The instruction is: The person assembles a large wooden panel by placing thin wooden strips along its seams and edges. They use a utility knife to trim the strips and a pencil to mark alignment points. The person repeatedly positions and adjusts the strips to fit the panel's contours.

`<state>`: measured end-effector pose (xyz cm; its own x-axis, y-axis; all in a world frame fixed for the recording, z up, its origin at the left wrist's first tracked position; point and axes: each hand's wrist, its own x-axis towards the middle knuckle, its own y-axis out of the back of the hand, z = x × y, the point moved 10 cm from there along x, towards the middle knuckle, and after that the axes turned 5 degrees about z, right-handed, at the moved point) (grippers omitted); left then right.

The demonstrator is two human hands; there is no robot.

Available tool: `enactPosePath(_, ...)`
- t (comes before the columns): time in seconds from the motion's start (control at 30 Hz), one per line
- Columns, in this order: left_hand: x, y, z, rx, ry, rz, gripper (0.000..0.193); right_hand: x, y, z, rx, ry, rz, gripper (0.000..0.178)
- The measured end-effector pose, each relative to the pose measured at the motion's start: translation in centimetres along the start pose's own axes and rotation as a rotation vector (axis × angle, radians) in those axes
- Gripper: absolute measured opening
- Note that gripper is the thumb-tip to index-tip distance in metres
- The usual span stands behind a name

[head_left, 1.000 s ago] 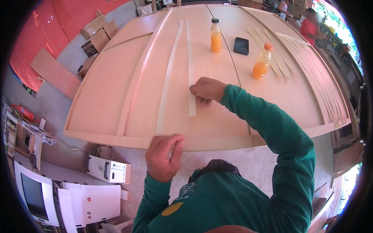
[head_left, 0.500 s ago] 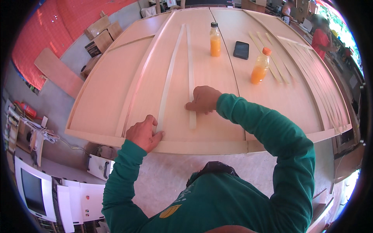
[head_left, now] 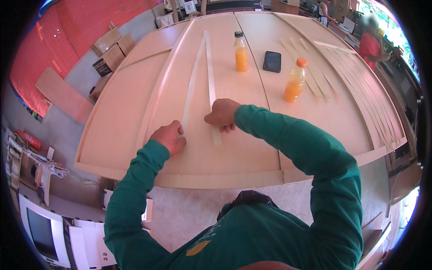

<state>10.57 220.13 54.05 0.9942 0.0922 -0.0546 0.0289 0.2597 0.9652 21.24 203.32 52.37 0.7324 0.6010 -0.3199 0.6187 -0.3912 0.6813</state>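
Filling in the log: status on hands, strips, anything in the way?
Left hand at near end of left pale strip. Right hand over right pale strip. Far ends appear to meet. Bottles stand right, off both strips.

Toward the far middle stands a bottle of orange drink with a black cap, and just right of it lies a dark phone. Nearer and farther right is a second bottle, orange-capped — both are partly full. At the far right are a person in red and, beyond, another in a pale top. On the left, red sheeting hangs behind cardboard boxes and a leaning board; nearer are a fire extinguisher, tangled cables and — nearest — a white-framed screen.
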Motion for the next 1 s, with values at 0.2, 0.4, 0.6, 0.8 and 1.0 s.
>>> enactPosePath(0.2,5.1,-0.1,-1.5,0.017,-0.040,0.123,0.030,1.8,0.9,-1.3,0.094,-0.034,0.104,0.028)
enactPosePath(0.4,7.0,-0.6,-0.1,0.068,-0.105,0.188,0.034,1.1,0.1,-1.3,0.077,-0.055,0.087,0.028)
enactPosePath(0.6,5.0,0.7,0.3,-0.008,-0.092,0.136,0.041,-1.0,0.0,-1.8,0.112,-0.054,0.122,0.029)
enactPosePath(0.8,1.9,5.5,-0.1,-0.143,-0.307,0.357,0.020,0.1,1.1,-3.1,0.007,-0.069,0.182,0.040)
enactPosePath(1.0,-11.4,13.9,2.1,-0.455,-0.292,0.659,0.011,-9.0,1.3,-3.8,-0.584,0.196,0.286,0.044)
